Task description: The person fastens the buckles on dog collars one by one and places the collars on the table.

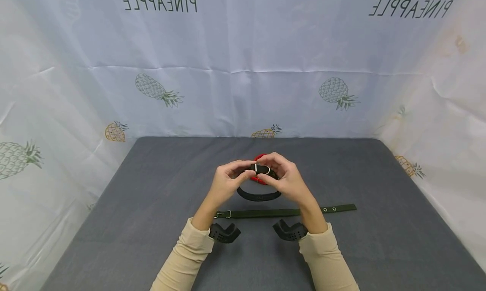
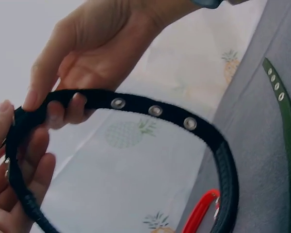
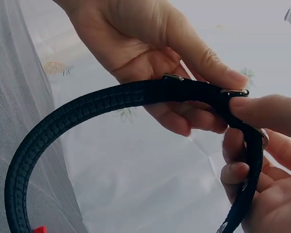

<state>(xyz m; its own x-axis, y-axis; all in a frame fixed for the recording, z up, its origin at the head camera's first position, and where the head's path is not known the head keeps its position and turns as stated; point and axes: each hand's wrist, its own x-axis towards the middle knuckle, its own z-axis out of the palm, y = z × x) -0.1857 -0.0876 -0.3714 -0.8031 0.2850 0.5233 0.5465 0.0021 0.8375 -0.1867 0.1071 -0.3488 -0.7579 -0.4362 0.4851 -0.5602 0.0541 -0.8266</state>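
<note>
Both hands hold a black collar in a loop above the table. My left hand pinches it at the metal buckle with thumb and fingers. On the other side, my right hand grips the strap close to the buckle, its thumb nearly meeting the left one. Metal eyelets show along the strap past the right hand in the left wrist view. In the right wrist view a metal loop sits beside the left fingers. Whether the strap end is through the buckle is hard to tell.
Behind the hands lies a red collar, partly hidden. A green strap with a buckle and eyelets stretches across the grey table under the forearms. A pineapple-print curtain surrounds the table.
</note>
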